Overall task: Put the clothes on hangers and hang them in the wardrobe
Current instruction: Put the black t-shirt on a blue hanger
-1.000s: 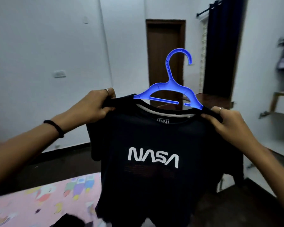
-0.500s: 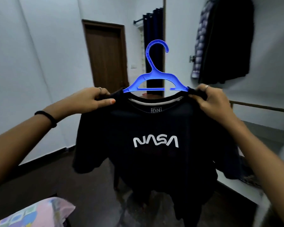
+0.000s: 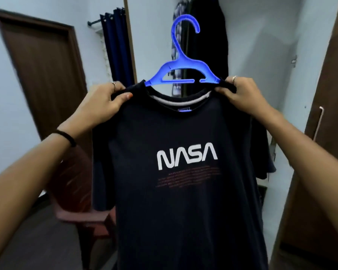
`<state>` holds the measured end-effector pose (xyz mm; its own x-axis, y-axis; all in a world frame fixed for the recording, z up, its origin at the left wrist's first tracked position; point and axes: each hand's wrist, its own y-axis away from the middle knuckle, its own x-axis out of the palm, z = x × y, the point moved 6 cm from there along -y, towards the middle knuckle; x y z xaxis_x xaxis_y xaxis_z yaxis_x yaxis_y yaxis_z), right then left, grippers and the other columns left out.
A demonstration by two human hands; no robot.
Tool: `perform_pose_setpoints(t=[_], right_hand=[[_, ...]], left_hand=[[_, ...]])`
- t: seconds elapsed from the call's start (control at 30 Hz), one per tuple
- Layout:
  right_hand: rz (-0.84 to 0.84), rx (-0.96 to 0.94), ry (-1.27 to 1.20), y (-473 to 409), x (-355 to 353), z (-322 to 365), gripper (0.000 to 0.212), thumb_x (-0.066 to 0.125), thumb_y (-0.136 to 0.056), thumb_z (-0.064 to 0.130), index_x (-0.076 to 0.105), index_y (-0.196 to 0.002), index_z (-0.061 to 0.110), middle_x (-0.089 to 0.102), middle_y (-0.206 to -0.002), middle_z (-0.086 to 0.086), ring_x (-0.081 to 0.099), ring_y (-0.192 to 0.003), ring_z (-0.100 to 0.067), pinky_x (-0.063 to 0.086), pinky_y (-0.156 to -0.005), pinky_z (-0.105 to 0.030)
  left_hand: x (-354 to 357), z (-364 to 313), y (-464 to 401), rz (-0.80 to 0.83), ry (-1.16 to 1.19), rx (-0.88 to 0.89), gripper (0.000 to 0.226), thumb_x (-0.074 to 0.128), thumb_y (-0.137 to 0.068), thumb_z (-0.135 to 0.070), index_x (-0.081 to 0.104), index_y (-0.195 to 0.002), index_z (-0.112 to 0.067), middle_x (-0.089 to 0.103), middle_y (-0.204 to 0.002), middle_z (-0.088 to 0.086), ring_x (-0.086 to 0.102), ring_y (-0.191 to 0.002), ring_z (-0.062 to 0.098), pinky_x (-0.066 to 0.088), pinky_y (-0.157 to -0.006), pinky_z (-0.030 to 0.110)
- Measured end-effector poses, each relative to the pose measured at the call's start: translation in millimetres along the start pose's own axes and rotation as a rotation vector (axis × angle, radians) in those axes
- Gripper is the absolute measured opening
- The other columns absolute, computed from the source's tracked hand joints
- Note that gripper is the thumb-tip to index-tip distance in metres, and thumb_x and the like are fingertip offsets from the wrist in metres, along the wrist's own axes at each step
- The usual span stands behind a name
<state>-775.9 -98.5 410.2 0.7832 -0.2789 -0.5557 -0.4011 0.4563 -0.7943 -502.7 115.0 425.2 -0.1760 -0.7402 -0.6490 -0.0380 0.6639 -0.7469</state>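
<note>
A black NASA t-shirt [image 3: 185, 201] hangs on a blue plastic hanger [image 3: 181, 71], held up in front of me. My left hand [image 3: 103, 102] grips the shirt's left shoulder over the hanger's arm. My right hand [image 3: 242, 94] grips the right shoulder the same way. The hanger's hook points up, in front of dark clothes [image 3: 205, 45] and a checked garment [image 3: 177, 36] hanging inside the white wardrobe [image 3: 261, 45]. The ends of the hanger are hidden under the fabric.
The wardrobe's brown door [image 3: 324, 152] stands open at the right, with a pale handle [image 3: 318, 123]. A brown room door [image 3: 43, 71] and a dark blue curtain [image 3: 117, 49] are at the left. A reddish chair [image 3: 76, 201] stands low on the left.
The view has swung right, away from the bed, and closer to the wardrobe. Both hands keep their grip on the shirt's shoulders and have lifted the hanger toward the hanging clothes.
</note>
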Motion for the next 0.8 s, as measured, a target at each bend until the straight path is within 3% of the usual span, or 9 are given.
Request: perform_pose_setpoints(t=[0.07,0.17,0.33,0.43,0.53,0.6,0.67,0.73,0.8], right_hand=[[-0.012,0.018,-0.037,-29,10,-23,0.032,0.062,-0.092,0.035,0.065,-0.087,0.003,0.057,-0.068,-0.007,0.052,-0.066,-0.026,0.038,-0.063,-0.036],[-0.014,0.096,-0.104,-53,23,-67,0.03,0.066,-0.09,0.03,0.064,-0.078,0.002,0.054,-0.064,-0.007,0.047,-0.063,-0.016,0.034,-0.058,-0.028],[0.011,0.21,-0.168,-94,40,-153,0.029,0.066,-0.09,0.033,0.067,-0.077,0.007,0.054,-0.065,-0.003,0.046,-0.061,-0.01,0.035,-0.057,-0.027],[-0.064,0.232,-0.117,-133,47,-214,0.032,0.068,-0.089,0.033,0.062,-0.067,0.01,0.049,-0.06,0.0,0.041,-0.056,-0.01,0.03,-0.051,-0.02],[-0.17,0.208,-0.048,-184,50,-274,0.038,0.069,-0.087,0.032,0.053,-0.059,0.014,0.04,-0.055,0.002,0.034,-0.053,-0.008,0.029,-0.049,-0.02],[-0.261,0.186,-0.009,-229,47,-315,0.043,0.07,-0.087,0.034,0.045,-0.056,0.017,0.035,-0.052,0.003,0.031,-0.052,-0.008,0.027,-0.049,-0.023],[-0.341,0.166,0.067,-276,42,-348,0.042,0.067,-0.086,0.04,0.044,-0.059,0.017,0.04,-0.055,0.002,0.04,-0.058,-0.015,0.031,-0.055,-0.031],[-0.369,0.157,0.17,-330,39,-383,0.026,0.063,-0.087,0.043,0.06,-0.081,0.018,0.06,-0.076,-0.003,0.057,-0.08,-0.023,0.042,-0.069,-0.036],[-0.387,0.193,0.233,-378,39,-416,0.037,0.059,-0.09,0.045,0.061,-0.115,0.018,0.063,-0.114,-0.008,0.056,-0.11,-0.028,0.043,-0.092,-0.04]], left_hand=[[21,16,-39,0.047,0.02,0.007,0.019,0.058,-0.095,-0.022,0.056,-0.076,-0.018,0.053,-0.065,-0.012,0.05,-0.059,0.002,0.035,-0.057,0.013],[62,36,-84,0.211,0.177,0.001,0.02,0.06,-0.093,-0.024,0.063,-0.075,-0.018,0.064,-0.069,-0.002,0.058,-0.059,-0.004,0.04,-0.058,0.006],[137,63,-156,0.282,0.373,-0.027,0.04,0.065,-0.082,-0.057,0.07,-0.08,-0.017,0.072,-0.077,0.002,0.068,-0.069,0.013,0.052,-0.068,0.028],[198,69,-209,0.309,0.518,-0.039,0.032,0.062,-0.087,-0.042,0.069,-0.086,-0.011,0.071,-0.08,0.008,0.065,-0.073,0.015,0.052,-0.071,0.033],[249,66,-269,0.211,0.577,0.018,0.026,0.061,-0.092,-0.032,0.065,-0.079,-0.011,0.064,-0.069,-0.003,0.058,-0.067,0.01,0.047,-0.059,0.022],[274,66,-324,0.079,0.532,0.052,0.027,0.062,-0.093,-0.033,0.064,-0.074,-0.014,0.06,-0.064,-0.009,0.054,-0.061,0.008,0.042,-0.057,0.024],[287,62,-379,-0.03,0.49,0.064,0.023,0.062,-0.093,-0.032,0.066,-0.074,-0.021,0.062,-0.062,-0.012,0.055,-0.06,0.005,0.044,-0.06,0.023],[303,58,-438,-0.145,0.427,0.096,0.02,0.062,-0.093,-0.032,0.069,-0.08,-0.019,0.064,-0.066,-0.007,0.057,-0.063,0.009,0.045,-0.063,0.029],[316,57,-490,-0.251,0.375,0.119,0.021,0.062,-0.092,-0.031,0.071,-0.086,-0.013,0.067,-0.073,0.004,0.059,-0.067,0.017,0.046,-0.067,0.033]])
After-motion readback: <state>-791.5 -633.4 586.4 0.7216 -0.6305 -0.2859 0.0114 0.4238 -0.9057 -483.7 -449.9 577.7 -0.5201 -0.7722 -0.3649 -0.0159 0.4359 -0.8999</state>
